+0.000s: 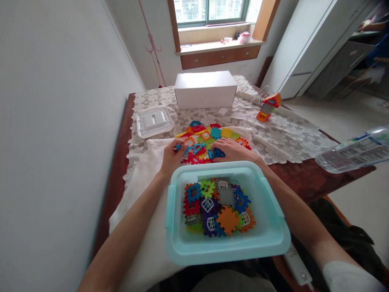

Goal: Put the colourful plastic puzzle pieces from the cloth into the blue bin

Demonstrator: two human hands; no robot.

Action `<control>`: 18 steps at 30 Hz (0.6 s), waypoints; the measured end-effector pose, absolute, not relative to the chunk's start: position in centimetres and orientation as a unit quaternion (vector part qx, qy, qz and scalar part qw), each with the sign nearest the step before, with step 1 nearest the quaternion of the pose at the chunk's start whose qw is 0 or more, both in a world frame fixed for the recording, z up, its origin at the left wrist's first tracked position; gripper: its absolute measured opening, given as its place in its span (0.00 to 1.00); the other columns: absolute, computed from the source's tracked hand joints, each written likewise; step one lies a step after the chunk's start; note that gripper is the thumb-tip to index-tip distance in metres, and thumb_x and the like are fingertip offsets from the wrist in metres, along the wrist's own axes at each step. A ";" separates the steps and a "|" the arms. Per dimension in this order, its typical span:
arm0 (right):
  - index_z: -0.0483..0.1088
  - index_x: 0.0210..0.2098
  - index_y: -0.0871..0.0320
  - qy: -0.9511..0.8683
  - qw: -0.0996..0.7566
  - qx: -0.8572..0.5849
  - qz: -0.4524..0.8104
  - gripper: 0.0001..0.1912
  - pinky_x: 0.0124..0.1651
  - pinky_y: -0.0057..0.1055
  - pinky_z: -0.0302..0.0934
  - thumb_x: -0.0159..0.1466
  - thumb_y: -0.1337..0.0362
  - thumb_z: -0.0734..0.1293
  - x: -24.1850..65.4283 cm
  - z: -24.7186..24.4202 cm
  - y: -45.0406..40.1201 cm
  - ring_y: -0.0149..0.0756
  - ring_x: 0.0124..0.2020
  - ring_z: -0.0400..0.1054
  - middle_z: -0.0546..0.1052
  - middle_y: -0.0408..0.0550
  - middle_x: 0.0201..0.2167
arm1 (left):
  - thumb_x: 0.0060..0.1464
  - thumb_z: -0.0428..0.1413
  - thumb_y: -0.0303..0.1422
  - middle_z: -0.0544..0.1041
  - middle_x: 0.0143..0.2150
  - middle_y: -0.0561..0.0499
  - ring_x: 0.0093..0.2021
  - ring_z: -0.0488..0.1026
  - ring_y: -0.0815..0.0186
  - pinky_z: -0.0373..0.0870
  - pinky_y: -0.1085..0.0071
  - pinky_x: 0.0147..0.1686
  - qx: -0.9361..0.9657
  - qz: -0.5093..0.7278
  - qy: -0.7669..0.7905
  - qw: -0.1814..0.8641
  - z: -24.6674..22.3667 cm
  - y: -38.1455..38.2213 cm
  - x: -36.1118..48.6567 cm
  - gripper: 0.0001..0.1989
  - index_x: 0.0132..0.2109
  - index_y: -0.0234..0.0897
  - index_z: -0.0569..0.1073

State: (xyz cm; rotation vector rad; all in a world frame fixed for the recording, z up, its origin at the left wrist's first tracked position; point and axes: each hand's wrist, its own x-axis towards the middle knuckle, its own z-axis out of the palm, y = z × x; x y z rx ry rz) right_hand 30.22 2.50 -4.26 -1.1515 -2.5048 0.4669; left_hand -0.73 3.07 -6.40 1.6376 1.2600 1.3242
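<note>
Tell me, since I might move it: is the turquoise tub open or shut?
Open: nothing covers the turquoise tub, and the toothed plastic pieces inside show plainly.

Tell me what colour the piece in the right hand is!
The piece in the right hand is blue; the head view shows it best.

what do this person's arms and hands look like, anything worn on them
The left hand and right hand wear no gloves. Both forearms are bare; a pale, whitish sleeve shows on the right arm only.
</note>
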 end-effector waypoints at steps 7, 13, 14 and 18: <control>0.80 0.51 0.51 -0.866 0.200 -0.433 0.152 0.12 0.63 0.50 0.76 0.69 0.66 0.79 30.2 -5.6 3.2 0.53 0.56 0.81 0.87 0.53 0.51 | 0.56 0.72 0.55 0.77 0.28 0.54 0.26 0.66 0.67 0.64 0.71 0.26 0.618 0.505 0.483 0.358 -6.3 3.4 -0.9 0.22 0.36 0.41 0.80; 0.79 0.51 0.51 -0.856 0.201 -0.456 0.136 0.14 0.66 0.56 0.75 0.70 0.59 0.82 30.6 -6.2 3.8 0.59 0.59 0.80 0.86 0.56 0.53 | 0.54 0.74 0.63 0.69 0.23 0.58 0.22 0.61 0.69 0.57 0.71 0.21 0.599 0.511 0.478 0.390 -6.7 3.6 -1.0 0.29 0.37 0.43 0.77; 0.80 0.52 0.51 -0.860 0.196 -0.452 0.137 0.15 0.67 0.57 0.75 0.70 0.58 0.83 30.6 -6.1 3.8 0.59 0.61 0.79 0.86 0.56 0.54 | 0.54 0.74 0.64 0.68 0.23 0.59 0.21 0.60 0.69 0.57 0.71 0.21 0.598 0.509 0.475 0.397 -6.8 3.6 -1.0 0.31 0.37 0.43 0.76; 0.80 0.53 0.51 -0.873 0.178 -0.431 0.143 0.16 0.67 0.59 0.75 0.70 0.58 0.83 30.6 -6.0 3.7 0.59 0.61 0.79 0.87 0.55 0.54 | 0.57 0.69 0.72 0.68 0.25 0.57 0.23 0.60 0.69 0.57 0.71 0.21 0.594 0.515 0.477 0.394 -6.8 3.7 -1.1 0.36 0.35 0.43 0.72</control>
